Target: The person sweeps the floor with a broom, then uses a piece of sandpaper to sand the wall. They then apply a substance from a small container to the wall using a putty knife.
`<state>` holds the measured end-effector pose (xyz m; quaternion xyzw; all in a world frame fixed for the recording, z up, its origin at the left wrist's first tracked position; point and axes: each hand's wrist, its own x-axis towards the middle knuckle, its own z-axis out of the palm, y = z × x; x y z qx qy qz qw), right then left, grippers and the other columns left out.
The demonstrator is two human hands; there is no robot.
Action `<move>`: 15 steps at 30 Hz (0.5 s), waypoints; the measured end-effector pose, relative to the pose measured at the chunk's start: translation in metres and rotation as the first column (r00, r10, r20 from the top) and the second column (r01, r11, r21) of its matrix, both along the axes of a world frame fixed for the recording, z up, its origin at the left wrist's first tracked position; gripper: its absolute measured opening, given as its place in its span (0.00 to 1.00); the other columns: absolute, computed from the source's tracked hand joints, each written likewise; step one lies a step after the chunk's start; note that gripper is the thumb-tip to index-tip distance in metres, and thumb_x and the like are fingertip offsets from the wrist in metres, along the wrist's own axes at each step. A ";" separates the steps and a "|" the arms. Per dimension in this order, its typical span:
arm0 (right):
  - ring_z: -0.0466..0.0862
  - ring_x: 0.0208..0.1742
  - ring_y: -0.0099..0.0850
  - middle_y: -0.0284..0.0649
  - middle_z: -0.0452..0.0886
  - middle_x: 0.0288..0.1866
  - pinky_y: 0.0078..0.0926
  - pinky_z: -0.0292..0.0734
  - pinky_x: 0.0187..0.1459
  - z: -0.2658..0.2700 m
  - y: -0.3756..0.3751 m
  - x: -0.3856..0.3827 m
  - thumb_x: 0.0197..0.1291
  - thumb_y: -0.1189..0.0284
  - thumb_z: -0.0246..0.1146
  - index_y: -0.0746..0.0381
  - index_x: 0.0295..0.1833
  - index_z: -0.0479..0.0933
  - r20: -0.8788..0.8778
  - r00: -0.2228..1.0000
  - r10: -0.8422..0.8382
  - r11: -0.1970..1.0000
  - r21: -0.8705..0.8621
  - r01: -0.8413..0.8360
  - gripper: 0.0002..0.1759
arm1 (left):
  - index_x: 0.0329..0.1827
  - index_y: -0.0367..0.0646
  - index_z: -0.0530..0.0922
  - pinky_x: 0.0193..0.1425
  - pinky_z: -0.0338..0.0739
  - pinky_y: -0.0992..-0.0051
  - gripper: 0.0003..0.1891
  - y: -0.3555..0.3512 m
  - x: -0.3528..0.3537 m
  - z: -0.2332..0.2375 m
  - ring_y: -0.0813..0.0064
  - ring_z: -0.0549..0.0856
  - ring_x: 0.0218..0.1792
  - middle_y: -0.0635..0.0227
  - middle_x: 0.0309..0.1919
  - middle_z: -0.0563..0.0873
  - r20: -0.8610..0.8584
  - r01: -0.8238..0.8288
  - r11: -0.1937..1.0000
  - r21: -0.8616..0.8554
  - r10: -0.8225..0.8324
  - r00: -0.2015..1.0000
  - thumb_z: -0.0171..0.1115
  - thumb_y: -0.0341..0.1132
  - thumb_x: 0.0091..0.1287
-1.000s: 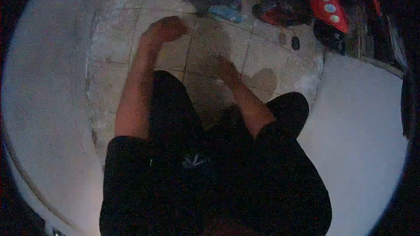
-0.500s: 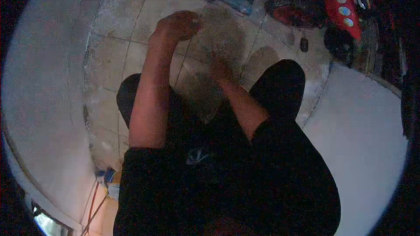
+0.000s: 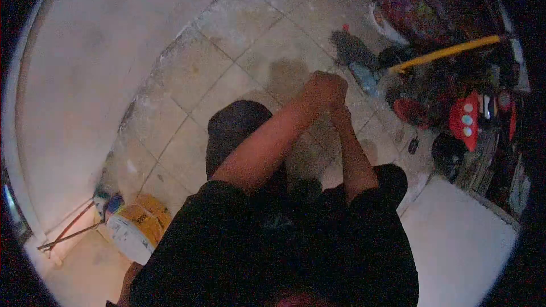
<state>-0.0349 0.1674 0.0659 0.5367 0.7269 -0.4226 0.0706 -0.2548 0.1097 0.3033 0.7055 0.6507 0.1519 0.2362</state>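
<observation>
In the dim head view my left hand (image 3: 329, 88) is curled closed above the tiled floor, in front of my bent knees. Just below it my right hand (image 3: 340, 116) appears closed, close up against the left one. Whatever they grip, if anything, is hidden by the fingers and the dark. A dark grey cloth-like heap (image 3: 354, 50) and a bluish crumpled item (image 3: 365, 78) lie on the floor just beyond my hands.
A yellow bar (image 3: 449, 54) slants over dark clutter at the right, near a red item with pale round spots (image 3: 465, 119). Yellow-and-white buckets (image 3: 133, 222) stand at the lower left. Pale walls (image 3: 102, 40) flank the tiles (image 3: 213, 91).
My view has turned, bringing the buckets and yellow bar further in. My hands were apart, the right one smeared; now they are together.
</observation>
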 end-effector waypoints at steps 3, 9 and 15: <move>0.80 0.34 0.33 0.44 0.84 0.49 0.35 0.77 0.33 0.007 0.028 0.010 0.76 0.60 0.61 0.66 0.72 0.74 -0.026 0.997 -0.077 0.970 -0.233 0.069 0.28 | 0.40 0.41 0.90 0.46 0.86 0.53 0.15 0.009 0.012 0.001 0.55 0.93 0.43 0.54 0.39 0.92 0.000 -0.022 1.000 0.017 0.022 1.000 0.69 0.39 0.53; 0.81 0.31 0.31 0.43 0.85 0.49 0.32 0.79 0.31 0.018 0.053 -0.038 0.76 0.59 0.62 0.64 0.73 0.73 -0.074 0.987 -0.143 0.890 -0.446 0.095 0.28 | 0.44 0.48 0.92 0.49 0.85 0.51 0.16 0.049 -0.058 -0.070 0.56 0.92 0.44 0.57 0.41 0.92 -0.013 -0.061 0.995 -0.083 0.060 0.998 0.68 0.40 0.54; 0.86 0.43 0.36 0.46 0.85 0.63 0.36 0.86 0.43 0.184 0.166 -0.150 0.74 0.61 0.63 0.50 0.80 0.70 0.381 0.783 0.492 0.829 0.070 -0.555 0.31 | 0.51 0.48 0.91 0.57 0.81 0.45 0.19 0.052 -0.095 -0.057 0.52 0.90 0.50 0.59 0.49 0.91 -0.048 -0.188 0.918 -0.350 0.183 0.982 0.71 0.43 0.57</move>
